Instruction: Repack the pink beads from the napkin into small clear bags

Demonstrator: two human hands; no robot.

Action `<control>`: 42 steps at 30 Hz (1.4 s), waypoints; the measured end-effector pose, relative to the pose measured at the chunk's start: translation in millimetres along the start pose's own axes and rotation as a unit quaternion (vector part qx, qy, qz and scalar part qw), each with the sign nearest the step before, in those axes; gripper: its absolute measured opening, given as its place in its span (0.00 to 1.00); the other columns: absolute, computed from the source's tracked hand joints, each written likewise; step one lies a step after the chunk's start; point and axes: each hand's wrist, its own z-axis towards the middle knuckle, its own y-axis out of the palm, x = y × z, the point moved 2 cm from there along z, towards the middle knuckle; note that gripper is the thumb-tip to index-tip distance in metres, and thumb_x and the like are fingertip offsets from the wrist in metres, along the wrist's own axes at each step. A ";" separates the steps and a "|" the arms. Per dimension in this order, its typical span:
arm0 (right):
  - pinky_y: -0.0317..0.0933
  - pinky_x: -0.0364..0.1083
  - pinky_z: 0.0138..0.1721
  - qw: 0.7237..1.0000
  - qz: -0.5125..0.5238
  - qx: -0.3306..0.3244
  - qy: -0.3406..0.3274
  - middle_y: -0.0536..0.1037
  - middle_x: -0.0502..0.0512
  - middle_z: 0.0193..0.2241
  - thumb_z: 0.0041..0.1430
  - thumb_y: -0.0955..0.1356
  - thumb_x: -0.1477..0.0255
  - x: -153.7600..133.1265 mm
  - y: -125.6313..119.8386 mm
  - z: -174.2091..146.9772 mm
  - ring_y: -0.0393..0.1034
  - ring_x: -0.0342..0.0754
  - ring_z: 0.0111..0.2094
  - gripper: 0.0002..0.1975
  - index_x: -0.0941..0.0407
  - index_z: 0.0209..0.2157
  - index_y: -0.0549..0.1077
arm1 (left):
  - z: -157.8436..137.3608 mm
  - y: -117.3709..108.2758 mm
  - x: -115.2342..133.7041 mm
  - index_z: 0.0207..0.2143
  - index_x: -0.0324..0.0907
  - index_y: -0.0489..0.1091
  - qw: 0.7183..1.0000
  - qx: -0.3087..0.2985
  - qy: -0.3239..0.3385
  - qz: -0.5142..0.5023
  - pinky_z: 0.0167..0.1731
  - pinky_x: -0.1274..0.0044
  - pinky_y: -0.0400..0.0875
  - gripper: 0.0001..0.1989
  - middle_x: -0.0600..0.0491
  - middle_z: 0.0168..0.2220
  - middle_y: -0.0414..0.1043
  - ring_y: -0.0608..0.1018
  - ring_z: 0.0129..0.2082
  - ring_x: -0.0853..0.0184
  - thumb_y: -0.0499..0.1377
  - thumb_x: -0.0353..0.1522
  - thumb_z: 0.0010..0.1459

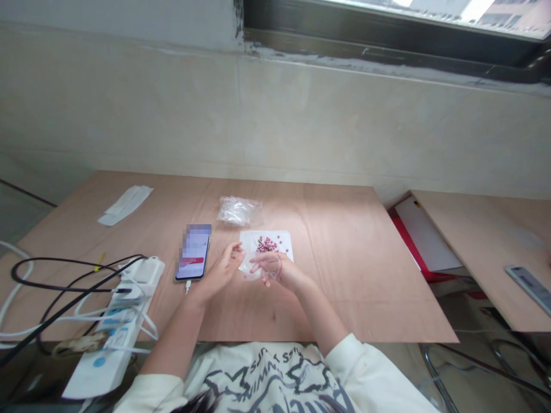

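A white sheet (284, 236) lies on the table with many small red beads (267, 244) heaped and scattered on it. Thin clear plastic (248, 268), bag-like, spans the gap between my hands at the sheet's left and front edge. The fingers of my left hand (228, 263) are curled, their tips at the edge of this plastic. Just in front of the beads is my right hand (272, 267), its fingers apart and pointing left. Clear plastic appears to lie around its palm; whether the fingers are inside it is hard to see.
A phone (194, 252) with a charging cable lies left of my hands. Behind the sheet rests a crumpled clear plastic packet (237, 210). A white power strip (124, 321) with tangled cables occupies the left front. White folded paper (125, 205) lies back left; another table (482, 229) stands right.
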 end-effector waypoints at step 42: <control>0.51 0.38 0.08 0.965 -0.060 0.249 -0.050 0.62 0.41 0.08 0.37 0.68 0.69 27.9 -20.1 7.8 0.52 0.37 0.08 0.10 0.57 0.17 0.62 | 29.9 -7.0 -46.5 0.25 0.39 0.60 0.991 0.073 -0.055 -0.100 0.08 0.83 0.63 0.16 0.61 0.17 0.59 0.63 0.10 0.77 0.52 0.44 0.49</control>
